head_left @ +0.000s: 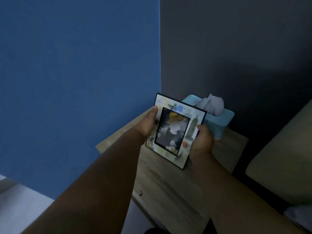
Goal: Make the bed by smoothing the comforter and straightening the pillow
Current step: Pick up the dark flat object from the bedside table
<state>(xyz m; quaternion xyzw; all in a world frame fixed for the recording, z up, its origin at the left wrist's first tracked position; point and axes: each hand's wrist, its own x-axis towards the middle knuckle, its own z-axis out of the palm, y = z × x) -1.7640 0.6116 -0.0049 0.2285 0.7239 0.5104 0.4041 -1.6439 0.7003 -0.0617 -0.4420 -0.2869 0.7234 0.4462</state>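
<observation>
A decorated picture frame (180, 115) with a photo in it is held tilted just above a wooden bedside table (170, 186). My left hand (147, 124) grips the frame's left edge, thumb on the front. My right hand (202, 141) grips its lower right edge. At the right edge of view lies a pale beige pillow or mattress corner (287, 162). The comforter is out of view apart from a small pale bit of fabric (297, 215) at the lower right.
A light blue tissue box (219, 122) with a tissue sticking up stands at the table's back, right behind the frame. A blue wall (76, 81) is to the left and a dark grey wall (236, 48) behind. Pale floor (20, 210) shows at lower left.
</observation>
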